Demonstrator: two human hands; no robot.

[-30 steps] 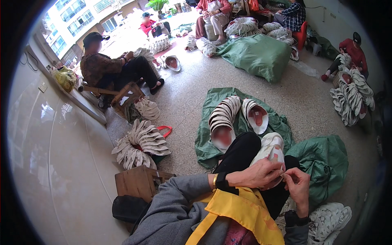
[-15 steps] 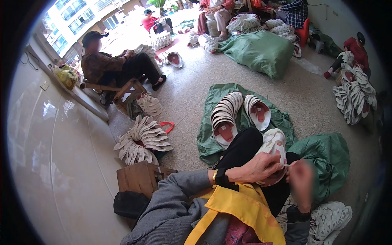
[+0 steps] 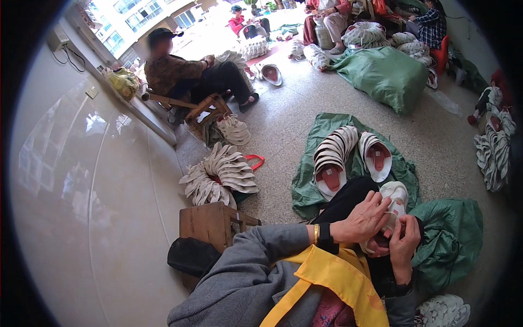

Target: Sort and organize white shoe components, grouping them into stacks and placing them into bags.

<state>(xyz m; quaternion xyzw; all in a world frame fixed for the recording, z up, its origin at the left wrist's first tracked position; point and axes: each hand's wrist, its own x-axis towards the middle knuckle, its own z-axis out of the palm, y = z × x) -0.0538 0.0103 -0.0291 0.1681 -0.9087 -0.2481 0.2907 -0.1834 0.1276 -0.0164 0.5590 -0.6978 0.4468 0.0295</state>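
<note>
A white shoe upper point(image 3: 396, 197) with pinkish-red patches rests against my dark-trousered legs, toe pointing away from me. My left hand point(image 3: 360, 219) lies over its left side, fingers bent and gripping near the lacing area. At the near right edge of the opening is my right hand point(image 3: 404, 240), thumb and fingers pinched together. Whatever sits in that pinch is too small to make out. The inside of the shoe upper is mostly covered by my hands.
Nested shoe uppers point(image 3: 333, 158) and a single one point(image 3: 376, 157) lie on a green sheet point(image 3: 310, 185) ahead. A wooden stool point(image 3: 204, 226) and a ring of uppers point(image 3: 218, 177) are at left. Green sacks point(image 3: 381, 76) and seated people, one in a dark cap point(image 3: 174, 73), surround the floor.
The view has swung left, so the room sits farther right. My right hand, blurred and raised beside the shoe upper before, is now close against it. My left hand has shifted along its side.
</note>
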